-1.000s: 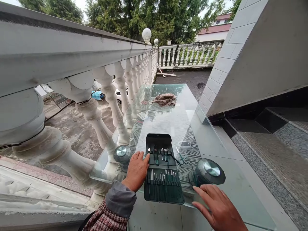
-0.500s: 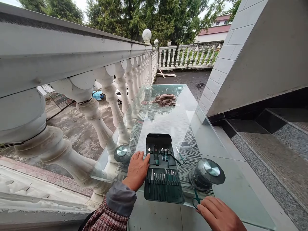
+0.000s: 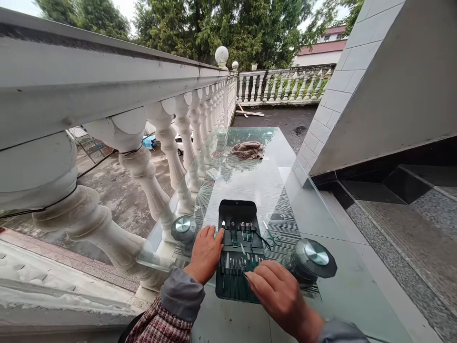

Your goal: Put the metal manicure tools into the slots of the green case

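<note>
A dark manicure case (image 3: pixel 235 293) lies unfolded on the glass table, with several clippers and slim tools in its loops. My left hand (image 3: pixel 205 252) rests flat along the case's left edge, fingers stretched out and touching it. Over the lower right part of the case, my right hand (image 3: pixel 276 288) is closed on a pair of green-handled scissors (image 3: pixel 249 261), blade pointing up and away. The hand hides part of the handles and the case's lower right corner. Another pair of scissors (image 3: pixel 272 236) lies on the glass to the right of the case.
Round metal-topped table supports (image 3: pixel 316 252) show on both sides of the case. A crumpled brown cloth (image 3: pixel 246 150) lies at the table's far end. White balusters (image 3: pixel 166 138) run along the left, and stone steps (image 3: pixel 396 228) rise on the right.
My right hand has carried the scissors left and forward, from the near right side of the table to above the case. My left hand has stayed on the case's edge.
</note>
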{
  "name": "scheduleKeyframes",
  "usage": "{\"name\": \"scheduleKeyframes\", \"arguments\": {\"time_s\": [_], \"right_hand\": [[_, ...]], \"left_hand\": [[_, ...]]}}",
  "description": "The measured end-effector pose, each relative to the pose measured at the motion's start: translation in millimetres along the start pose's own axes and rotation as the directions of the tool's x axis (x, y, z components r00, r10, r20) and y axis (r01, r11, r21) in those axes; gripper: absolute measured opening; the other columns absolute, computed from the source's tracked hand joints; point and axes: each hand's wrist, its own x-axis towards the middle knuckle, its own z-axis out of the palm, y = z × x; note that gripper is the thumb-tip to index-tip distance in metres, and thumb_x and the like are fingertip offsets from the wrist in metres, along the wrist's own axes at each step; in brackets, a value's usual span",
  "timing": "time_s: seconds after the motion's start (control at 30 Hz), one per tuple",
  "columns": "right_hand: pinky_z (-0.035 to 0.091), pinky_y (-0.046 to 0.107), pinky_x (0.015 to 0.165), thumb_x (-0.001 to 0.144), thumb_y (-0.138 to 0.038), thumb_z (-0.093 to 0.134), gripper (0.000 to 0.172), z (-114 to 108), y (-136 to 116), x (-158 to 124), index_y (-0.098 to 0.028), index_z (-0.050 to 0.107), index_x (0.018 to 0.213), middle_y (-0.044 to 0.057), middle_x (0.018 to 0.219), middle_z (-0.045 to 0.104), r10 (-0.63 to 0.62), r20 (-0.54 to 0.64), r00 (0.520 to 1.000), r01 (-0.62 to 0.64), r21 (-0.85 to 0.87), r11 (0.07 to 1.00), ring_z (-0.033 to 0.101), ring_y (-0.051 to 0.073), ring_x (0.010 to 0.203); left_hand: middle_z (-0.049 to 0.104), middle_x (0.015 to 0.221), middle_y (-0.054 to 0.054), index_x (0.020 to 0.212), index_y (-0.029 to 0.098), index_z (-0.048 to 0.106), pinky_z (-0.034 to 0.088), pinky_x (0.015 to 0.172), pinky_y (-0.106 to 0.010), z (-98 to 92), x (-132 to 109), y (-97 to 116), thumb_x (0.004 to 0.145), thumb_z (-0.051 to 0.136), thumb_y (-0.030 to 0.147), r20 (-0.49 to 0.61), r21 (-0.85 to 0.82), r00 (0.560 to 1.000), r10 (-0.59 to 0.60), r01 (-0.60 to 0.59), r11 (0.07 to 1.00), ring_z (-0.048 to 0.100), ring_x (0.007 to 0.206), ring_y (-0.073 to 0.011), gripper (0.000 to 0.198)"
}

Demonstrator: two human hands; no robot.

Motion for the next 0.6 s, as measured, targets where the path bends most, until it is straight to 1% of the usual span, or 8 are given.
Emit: {"name": "scheduleKeyframes", "arguments": {"time_s": [0.1, 0.23, 0.37, 0.6], "right_hand": [[0.04, 0.029, 0.062, 0.083, -0.009, 0.051, 0.01, 25, 3, 12, -0.015, 0.058, 0.081, 0.003, 0.062, 0.055, -0.014, 0.012, 1.0, 0.014, -0.017, 1.0, 0.05, 0.015, 0.068], [0.035, 0.028, 0.062, 0.086, -0.01, 0.047, 0.02, 47, 9, 22, -0.017, 0.055, 0.069, 0.002, 0.059, 0.05, -0.009, 0.073, 0.997, 0.013, -0.057, 0.998, 0.043, 0.014, 0.064], [0.032, 0.028, 0.063, 0.089, -0.01, 0.041, 0.029, 57, 12, 25, -0.018, 0.053, 0.064, 0.002, 0.06, 0.047, -0.002, 0.152, 0.988, 0.017, -0.094, 0.995, 0.039, 0.014, 0.064], [0.027, 0.03, 0.061, 0.091, -0.01, 0.038, 0.033, 66, 14, 27, -0.018, 0.052, 0.061, 0.002, 0.061, 0.048, -0.02, 0.197, 0.98, 0.048, -0.135, 0.99, 0.038, 0.015, 0.064]], "left_hand": [[0.048, 0.131, -0.011, 0.129, 0.018, 0.046, 0.031, 0.103, -0.041, -0.5, 1, 0, 0.089, 0.05, 0.026, 0.007, -0.007, 1.0, -0.005, 0.005, 1.0, 0.042, 0.123, -0.0269, 0.041], [0.048, 0.131, -0.011, 0.129, 0.017, 0.045, 0.033, 0.103, -0.041, 1.8, 0, -2, 0.09, 0.047, 0.024, -0.003, -0.004, 1.0, 0.022, -0.022, 1.0, 0.043, 0.122, -0.0252, 0.039], [0.047, 0.132, -0.012, 0.128, 0.018, 0.045, 0.034, 0.102, -0.043, 5.5, -1, -4, 0.09, 0.046, 0.022, 0.003, -0.003, 1.0, 0.03, -0.03, 1.0, 0.043, 0.123, -0.0264, 0.038], [0.048, 0.13, -0.014, 0.127, 0.018, 0.047, 0.035, 0.099, -0.042, 11.6, -1, -7, 0.091, 0.045, 0.021, -0.038, -0.001, 0.998, 0.048, -0.048, 0.999, 0.044, 0.121, -0.0269, 0.036]]}}
